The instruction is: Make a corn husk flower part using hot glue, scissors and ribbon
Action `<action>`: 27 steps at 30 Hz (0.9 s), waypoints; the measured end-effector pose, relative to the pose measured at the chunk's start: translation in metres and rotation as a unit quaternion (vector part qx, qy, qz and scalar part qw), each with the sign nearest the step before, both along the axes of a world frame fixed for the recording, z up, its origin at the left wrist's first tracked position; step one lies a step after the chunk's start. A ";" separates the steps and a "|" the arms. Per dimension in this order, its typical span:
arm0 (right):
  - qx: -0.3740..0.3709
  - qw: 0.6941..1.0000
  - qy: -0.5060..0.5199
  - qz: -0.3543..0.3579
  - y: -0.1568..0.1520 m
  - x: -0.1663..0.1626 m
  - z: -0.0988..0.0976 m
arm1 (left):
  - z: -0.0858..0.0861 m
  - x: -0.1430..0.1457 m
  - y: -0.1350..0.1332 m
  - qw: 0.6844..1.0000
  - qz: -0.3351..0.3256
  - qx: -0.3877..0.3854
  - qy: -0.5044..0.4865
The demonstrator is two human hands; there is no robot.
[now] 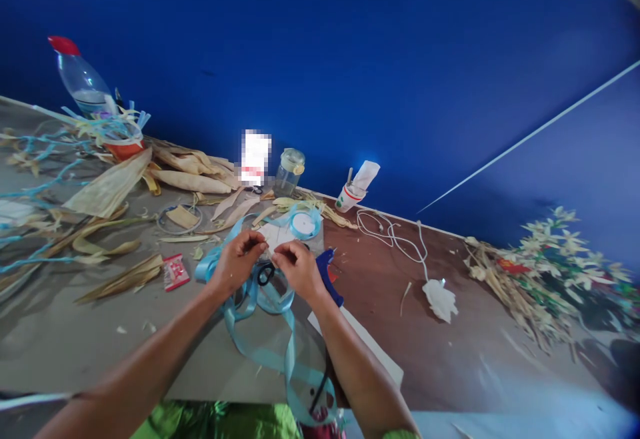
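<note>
One blue wall fills the upper half of the view, and below it runs a long table, grey on the left and brown on the right. White flowers with green leaves lie at the far right, while dried husks spread over the left side. Behind those husks a clear bottle with a red cap leans in the view, near a red container of blue and pale strips. Pale blue ribbon loops beneath the hands and trails over the table's near edge. The left hand and right hand meet above it, fingertips pinched and nearly touching. A lidded jar stands near the wall, with a white cup farther right. Just beside the right hand lies a blue glue gun; a ribbon spool sits just beyond that hand. A red packet lies left of the left hand, and black scissor handles show below the fingers. Smallest is the pale piece clamped between both sets of fingertips, too tiny to identify.
</note>
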State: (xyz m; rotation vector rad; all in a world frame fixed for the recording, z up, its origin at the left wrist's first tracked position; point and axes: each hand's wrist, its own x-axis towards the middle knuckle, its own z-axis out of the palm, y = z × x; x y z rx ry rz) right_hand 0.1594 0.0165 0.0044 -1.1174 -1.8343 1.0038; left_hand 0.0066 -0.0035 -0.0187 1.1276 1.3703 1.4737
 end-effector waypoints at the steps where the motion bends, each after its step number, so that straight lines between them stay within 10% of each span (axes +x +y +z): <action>1: -0.011 1.000 -0.006 0.001 -0.001 -0.003 -0.002 | 0.001 0.000 -0.001 1.000 -0.002 -0.002 0.004; 13: -0.152 0.969 0.193 -0.033 0.005 -0.004 -0.010 | 0.012 0.005 -0.001 0.991 -0.042 -0.059 -0.117; 27: -0.095 0.970 0.219 -0.049 0.004 -0.005 -0.008 | 0.015 0.015 -0.008 0.974 -0.115 -0.081 -0.179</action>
